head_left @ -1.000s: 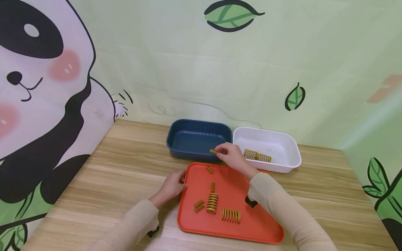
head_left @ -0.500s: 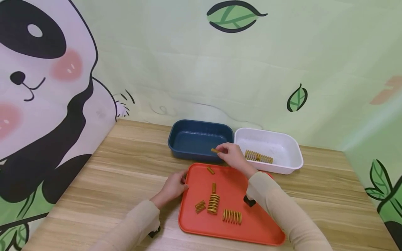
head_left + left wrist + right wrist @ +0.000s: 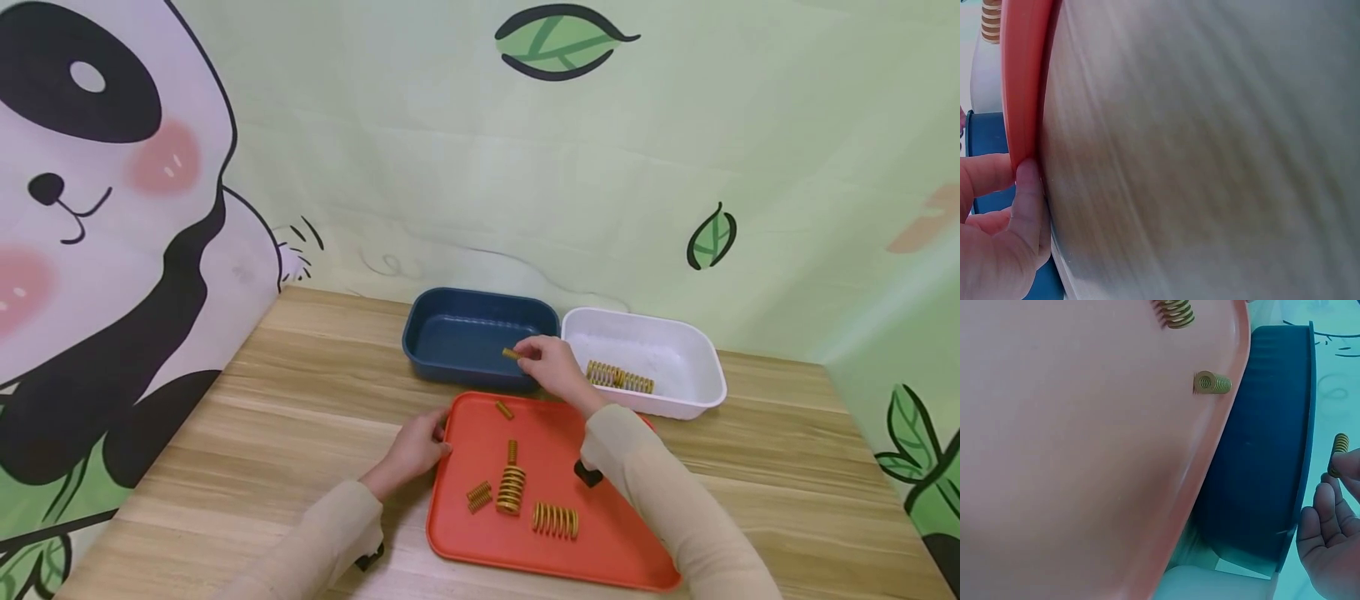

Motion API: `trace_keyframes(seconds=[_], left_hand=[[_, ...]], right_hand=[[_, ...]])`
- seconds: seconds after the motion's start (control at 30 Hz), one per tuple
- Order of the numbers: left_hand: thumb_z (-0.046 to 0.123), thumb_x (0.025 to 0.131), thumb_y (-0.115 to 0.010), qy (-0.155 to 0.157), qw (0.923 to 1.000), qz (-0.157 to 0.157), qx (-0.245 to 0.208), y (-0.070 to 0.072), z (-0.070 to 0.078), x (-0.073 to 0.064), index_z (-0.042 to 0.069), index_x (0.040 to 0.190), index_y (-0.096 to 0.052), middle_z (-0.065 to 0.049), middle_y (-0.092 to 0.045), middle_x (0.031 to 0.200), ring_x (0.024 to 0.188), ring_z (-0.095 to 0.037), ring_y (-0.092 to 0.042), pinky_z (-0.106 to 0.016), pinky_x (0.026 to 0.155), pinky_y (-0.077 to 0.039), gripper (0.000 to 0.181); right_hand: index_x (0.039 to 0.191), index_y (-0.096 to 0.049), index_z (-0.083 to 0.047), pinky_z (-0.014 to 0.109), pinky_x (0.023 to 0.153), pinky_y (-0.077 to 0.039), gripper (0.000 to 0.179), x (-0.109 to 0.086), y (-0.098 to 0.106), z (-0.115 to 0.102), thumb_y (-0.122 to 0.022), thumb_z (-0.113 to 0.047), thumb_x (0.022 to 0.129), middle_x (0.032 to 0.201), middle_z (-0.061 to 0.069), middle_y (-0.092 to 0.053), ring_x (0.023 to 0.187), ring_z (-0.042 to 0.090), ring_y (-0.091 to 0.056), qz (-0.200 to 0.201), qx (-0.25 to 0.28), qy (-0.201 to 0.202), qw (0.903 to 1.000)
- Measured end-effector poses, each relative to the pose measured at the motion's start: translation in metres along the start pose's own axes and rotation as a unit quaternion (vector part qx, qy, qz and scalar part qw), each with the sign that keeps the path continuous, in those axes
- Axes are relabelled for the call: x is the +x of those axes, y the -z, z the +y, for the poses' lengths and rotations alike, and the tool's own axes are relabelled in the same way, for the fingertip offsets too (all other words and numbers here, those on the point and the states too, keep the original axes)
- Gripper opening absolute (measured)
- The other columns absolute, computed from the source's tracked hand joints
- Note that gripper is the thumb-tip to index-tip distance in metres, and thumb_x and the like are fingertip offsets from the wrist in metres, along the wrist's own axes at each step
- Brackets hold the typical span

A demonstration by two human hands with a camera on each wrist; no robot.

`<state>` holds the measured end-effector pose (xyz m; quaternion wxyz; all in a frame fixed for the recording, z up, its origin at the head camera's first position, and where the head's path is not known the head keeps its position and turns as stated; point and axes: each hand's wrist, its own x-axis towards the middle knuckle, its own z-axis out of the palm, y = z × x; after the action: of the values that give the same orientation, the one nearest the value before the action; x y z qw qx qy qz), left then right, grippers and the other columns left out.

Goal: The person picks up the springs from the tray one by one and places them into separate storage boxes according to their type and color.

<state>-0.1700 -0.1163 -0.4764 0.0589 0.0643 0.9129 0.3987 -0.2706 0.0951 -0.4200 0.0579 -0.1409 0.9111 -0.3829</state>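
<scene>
My right hand [image 3: 553,363] pinches a small gold coil spring [image 3: 511,354] between thumb and fingers, over the front right part of the dark blue bin [image 3: 457,370]. The same spring [image 3: 1339,450] sticks up from the fingertips in the right wrist view. My left hand [image 3: 417,441] grips the left rim of the red tray [image 3: 600,550], thumb and a finger on its edge [image 3: 1024,94]. Lying on the tray are two large springs, one [image 3: 555,520] near the front and one [image 3: 511,489] at mid-left, plus several small springs [image 3: 478,496]. One small spring [image 3: 504,409] lies near the back rim.
Right of the blue bin stands a white bin [image 3: 682,367] with large springs [image 3: 619,377] along its near wall. Both bins sit behind the tray on a wooden table [image 3: 330,375]. A printed backdrop [image 3: 420,167] rises behind the table.
My right hand, with the small spring, has moved slightly up and farther over the blue bin. My left hand stays on the tray rim. The view has shifted a little.
</scene>
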Motion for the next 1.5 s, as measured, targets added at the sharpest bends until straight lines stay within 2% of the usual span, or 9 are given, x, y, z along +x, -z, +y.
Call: trace_keyframes(seconds=[0.37, 0.83, 1.07, 1.5], left_hand=[[-0.004, 0.071, -0.063, -0.006, 1.0000, 0.003, -0.001, 0.000, -0.002, -0.002, -0.006, 0.123, -0.047, -0.006, -0.054, 0.073, 0.066, -0.015, -0.047, -0.026, 0.060, -0.041, 0.054], [-0.003, 0.071, -0.064, -0.002, 1.0000, 0.010, 0.000, 0.000, -0.003, -0.001, -0.006, 0.122, -0.048, -0.005, -0.054, 0.071, 0.065, -0.013, -0.047, -0.025, 0.061, -0.042, 0.054], [-0.004, 0.070, -0.064, 0.001, 1.0000, 0.006, -0.006, 0.001, -0.002, -0.001, -0.005, 0.123, -0.048, -0.004, -0.055, 0.071, 0.065, -0.013, -0.048, -0.025, 0.060, -0.041, 0.055], [-0.003, 0.071, -0.063, -0.003, 1.0000, 0.002, -0.001, 0.000, -0.002, -0.001, -0.005, 0.123, -0.047, -0.005, -0.055, 0.071, 0.064, -0.013, -0.047, -0.024, 0.059, -0.041, 0.055]], right_hand=[[0.100, -0.065, -0.008, 0.029, 0.070, -0.049, 0.018, 0.009, -0.009, 0.000, -0.059, -0.010, 0.082, 0.095, 0.008, -0.064, 0.077, 0.019, -0.054, -0.008, -0.014, -0.001, 0.9999], [0.099, -0.066, -0.007, 0.031, 0.073, -0.048, 0.019, 0.022, -0.012, -0.002, -0.060, -0.012, 0.082, 0.088, 0.008, -0.063, 0.078, 0.020, -0.054, -0.009, -0.035, -0.015, 0.9992], [0.100, -0.065, -0.007, 0.030, 0.073, -0.049, 0.019, 0.025, -0.013, 0.001, -0.059, -0.011, 0.082, 0.090, 0.009, -0.062, 0.080, 0.020, -0.054, -0.022, -0.015, -0.031, 0.9992], [0.099, -0.066, -0.006, 0.031, 0.073, -0.048, 0.019, 0.033, -0.015, 0.002, -0.059, -0.010, 0.082, 0.091, 0.010, -0.063, 0.081, 0.021, -0.055, -0.024, -0.008, -0.030, 0.9992]])
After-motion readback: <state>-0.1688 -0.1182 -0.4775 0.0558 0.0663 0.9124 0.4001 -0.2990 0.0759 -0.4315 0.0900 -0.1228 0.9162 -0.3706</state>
